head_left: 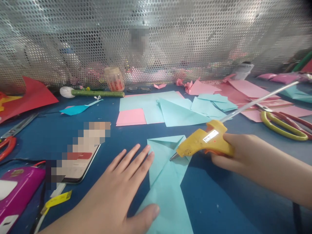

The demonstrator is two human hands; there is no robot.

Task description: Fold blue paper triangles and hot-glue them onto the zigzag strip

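A folded sheet of light blue paper [165, 195] lies in front of me on the blue table. My left hand [124, 182] rests flat with its fingers spread, fingertips and thumb touching the paper's left side. In my right hand [234, 152] is a yellow hot glue gun [204, 139], my fingers wrapped round its handle. Its metal nozzle points down and left at the folds near the paper's top, and I cannot tell whether it touches. A long clear glue stick [260, 100] sticks out of the gun's back.
Blue and pink paper sheets [182, 113] lie behind. Yellow-handled scissors [282, 126] are at right, orange-handled scissors [9, 146] at left. A phone [83, 159] and a purple device [21, 191] with cables lie at left. A perforated metal panel [170, 48] stands at the back.
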